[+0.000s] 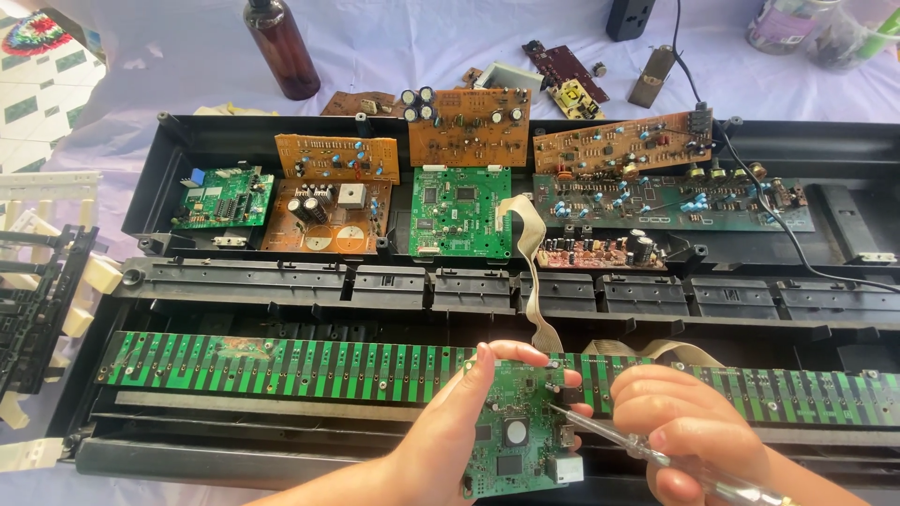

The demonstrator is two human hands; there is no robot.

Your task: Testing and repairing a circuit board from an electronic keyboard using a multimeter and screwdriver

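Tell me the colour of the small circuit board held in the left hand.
Green, seen in the head view: the small circuit board in the left hand.

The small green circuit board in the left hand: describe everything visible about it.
The small green circuit board is roughly rectangular, tilted slightly, and studded with tiny parts: black chips, a round white disc near its middle, and a pale boxy connector at its lower right corner. The left hand grips its left edge, fingers curling over the top. The right hand touches a clear-handled screwdriver tip to its upper right. It hovers above the long green key strip.
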